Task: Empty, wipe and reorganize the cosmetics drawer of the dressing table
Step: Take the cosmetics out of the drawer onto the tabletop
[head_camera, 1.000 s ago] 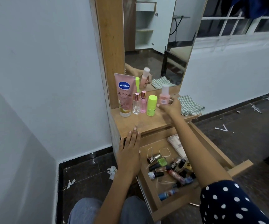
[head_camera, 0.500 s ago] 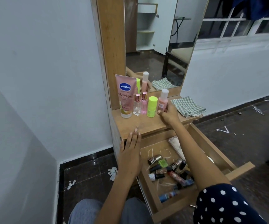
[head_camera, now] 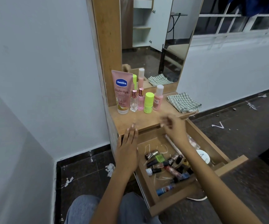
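Pink bottle [head_camera: 157, 98] stands on the tabletop at twelve o'clock — you're mid-emptying; your right hand [head_camera: 173, 126] hangs empty, fingers loosely spread, left hand [head_camera: 128, 147] flat. Next, reach the drawer [head_camera: 200, 138] at five o'clock — pinch one small bottle

The pink tube [head_camera: 122, 92] that stands on the surface carries a blue badge with the word "Vaseline", and under it "Gluta-Hya" in white letters. Near its bottom "10X" can be read. The other labels are too small to read.
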The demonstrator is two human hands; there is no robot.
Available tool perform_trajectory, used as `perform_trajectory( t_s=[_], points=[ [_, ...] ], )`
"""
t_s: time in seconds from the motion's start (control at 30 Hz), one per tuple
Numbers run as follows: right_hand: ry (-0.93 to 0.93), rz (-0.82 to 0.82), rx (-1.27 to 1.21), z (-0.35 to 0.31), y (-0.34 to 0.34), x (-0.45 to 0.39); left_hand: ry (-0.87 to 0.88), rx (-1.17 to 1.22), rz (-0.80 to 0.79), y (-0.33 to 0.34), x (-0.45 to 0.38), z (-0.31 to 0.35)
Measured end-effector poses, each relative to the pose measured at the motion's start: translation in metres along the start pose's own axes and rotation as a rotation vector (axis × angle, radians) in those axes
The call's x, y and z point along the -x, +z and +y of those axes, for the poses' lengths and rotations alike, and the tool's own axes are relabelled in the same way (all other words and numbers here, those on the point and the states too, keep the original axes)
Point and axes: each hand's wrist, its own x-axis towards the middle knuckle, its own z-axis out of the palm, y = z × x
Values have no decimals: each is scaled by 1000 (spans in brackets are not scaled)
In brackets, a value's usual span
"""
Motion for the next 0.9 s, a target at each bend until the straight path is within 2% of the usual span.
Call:
perform_trajectory(
  t_s=[0.17,0.23,0.4,0.53,0.63,0.73,0.8,0.9],
  points=[
    [-204,-586,513,10,3,51,-6,-8,-15,-1,-1,0],
    [-293,-730,719,16,12,57,-3,-17,-25,-2,0,0],
    [-408,-742,1024,18,30,56,-2,-11,-30,-6,0,0],
    [-381,-743,1126,23,36,61,-5,-7,-49,-9,-1,2],
    [-306,-683,993,18,24,59,12,20,-98,-16,-4,1],
    [-157,-537,530,8,1,49,26,178,-123,-28,-7,-2],
    [-60,-413,210,-4,-9,44,40,339,-40,-36,-4,-1],
    [-98,-291,75,-20,-8,34,81,538,59,-47,-1,2]
  ],
)
